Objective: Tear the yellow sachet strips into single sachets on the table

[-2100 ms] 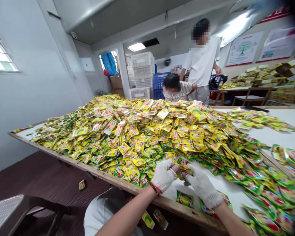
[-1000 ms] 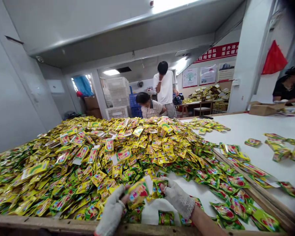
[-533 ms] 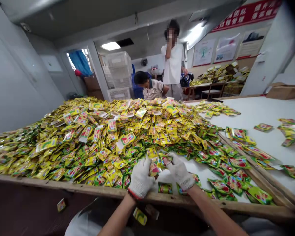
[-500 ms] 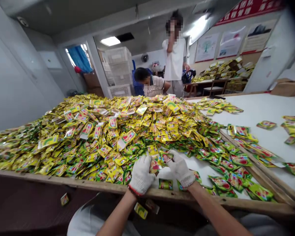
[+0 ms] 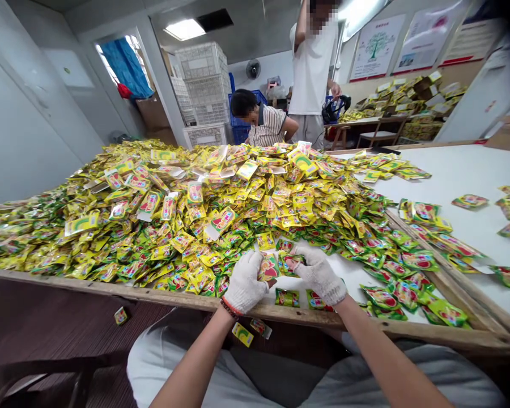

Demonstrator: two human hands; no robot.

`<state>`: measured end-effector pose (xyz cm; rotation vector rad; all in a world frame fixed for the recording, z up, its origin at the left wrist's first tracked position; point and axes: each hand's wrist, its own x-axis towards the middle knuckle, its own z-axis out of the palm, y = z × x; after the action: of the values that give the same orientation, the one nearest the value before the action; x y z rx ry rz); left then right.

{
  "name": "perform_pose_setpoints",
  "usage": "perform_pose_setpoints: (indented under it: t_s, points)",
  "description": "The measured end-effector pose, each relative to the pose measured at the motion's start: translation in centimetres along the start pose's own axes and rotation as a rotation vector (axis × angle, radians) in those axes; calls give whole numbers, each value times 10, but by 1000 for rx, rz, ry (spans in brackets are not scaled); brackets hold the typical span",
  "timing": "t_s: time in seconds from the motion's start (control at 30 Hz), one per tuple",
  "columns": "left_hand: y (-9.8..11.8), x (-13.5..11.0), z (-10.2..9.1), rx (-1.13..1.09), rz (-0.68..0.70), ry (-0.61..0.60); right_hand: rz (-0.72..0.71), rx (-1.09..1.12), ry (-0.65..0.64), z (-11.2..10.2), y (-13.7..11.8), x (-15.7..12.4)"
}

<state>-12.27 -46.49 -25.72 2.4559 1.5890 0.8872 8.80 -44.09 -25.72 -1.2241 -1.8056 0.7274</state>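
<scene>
My left hand [image 5: 246, 282], in a white knit glove with a red cuff, is closed on a small printed carton [image 5: 268, 268] with a red and yellow face. My right hand [image 5: 322, 276], gloved too, pinches a green and red snack packet [image 5: 289, 262] just right of the carton. Both hands are above the near edge of the table. A green packet [image 5: 287, 297] lies flat on the white surface between them. Beyond the hands rises a large pile of yellow and green packets [image 5: 255, 198], with several cartons scattered on top.
A wooden rim [image 5: 123, 292] borders the table's near side, and a wooden divider [image 5: 446, 272] runs at right. More packets [image 5: 402, 294] lie right of my hands. Two people, one in a striped shirt [image 5: 268, 124], are behind the pile. Some cartons [image 5: 242, 334] lie below the table.
The view has tipped downward, so my legs show more. My right hand has shifted slightly right with the packet, away from the left hand, and the carton in my left hand shows more plainly.
</scene>
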Motion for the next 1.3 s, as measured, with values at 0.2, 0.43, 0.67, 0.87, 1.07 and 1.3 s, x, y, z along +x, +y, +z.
perform_pose_setpoints:
  t_s: [0.2,0.43,0.67,0.87,1.07,1.3]
  points:
    - [8,0,-2,132,86,-87,34,-50,-93,1,-6,-3]
    - [10,0,-3,192,6,-83,127,33,-80,2,-12,-1]
    - [14,0,-6,267,7,-122,161,-90,-163,2,-10,-3]
    - [15,0,-6,313,8,-131,69,-100,-39,16,-11,-6]
    - [14,0,-6,288,-9,-123,374,394,-224,12,-25,-19]
    - [7,-1,-1,17,66,-56,462,505,-391,26,-32,-21]
